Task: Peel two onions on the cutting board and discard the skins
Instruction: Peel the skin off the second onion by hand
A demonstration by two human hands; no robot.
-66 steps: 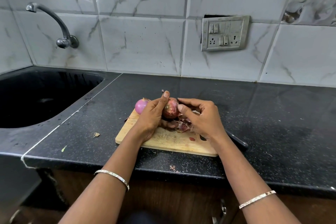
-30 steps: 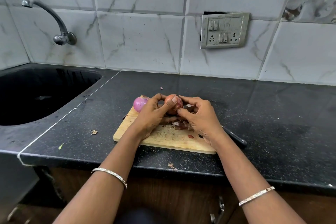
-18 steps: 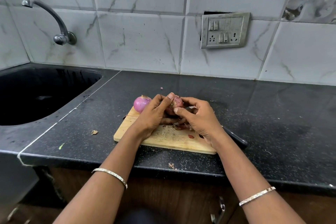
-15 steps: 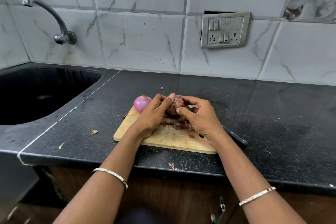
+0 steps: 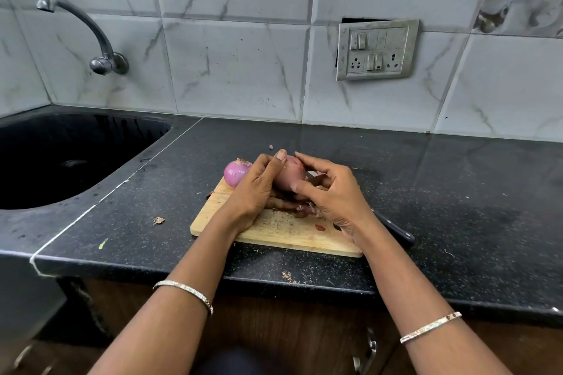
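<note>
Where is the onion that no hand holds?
In the head view, the free onion sits on the far left corner of the cutting board, just left of the left hand, which grips the other onion.

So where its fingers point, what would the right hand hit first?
The held onion: the right hand points left at it, thumb touching it; the left hand grips its far side.
</note>
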